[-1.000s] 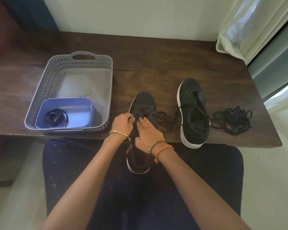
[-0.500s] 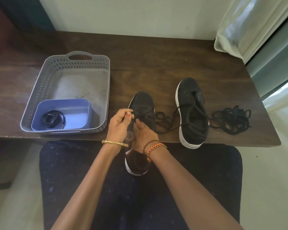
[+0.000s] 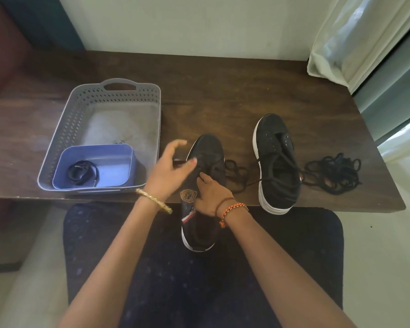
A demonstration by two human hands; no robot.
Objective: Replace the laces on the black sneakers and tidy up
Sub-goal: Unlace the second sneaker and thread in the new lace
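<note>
One black sneaker (image 3: 206,152) lies toe-away, half on the wooden table (image 3: 223,95) and half on my lap. My right hand (image 3: 211,197) grips its tongue area, fingertips at the lacing. My left hand (image 3: 171,169) is lifted just left of that shoe, blurred, thumb and fingers pinched on what looks like a dark lace end. A loose black lace (image 3: 237,174) trails from this shoe toward the second black sneaker (image 3: 277,162), which stands on the table to the right with white sole and loose laces. A tangled pile of black laces (image 3: 334,174) lies right of it.
A grey perforated basket (image 3: 118,91) stands on the table's left side. Inside it, at the near end, is a blue tub (image 3: 114,150) holding a coiled black lace (image 3: 82,172). A pale curtain (image 3: 355,39) hangs at the back right. The near table edge is by my lap.
My left hand has left the eyelets and swung up and to the left. My right hand stays on the sneaker, which has not shifted.
</note>
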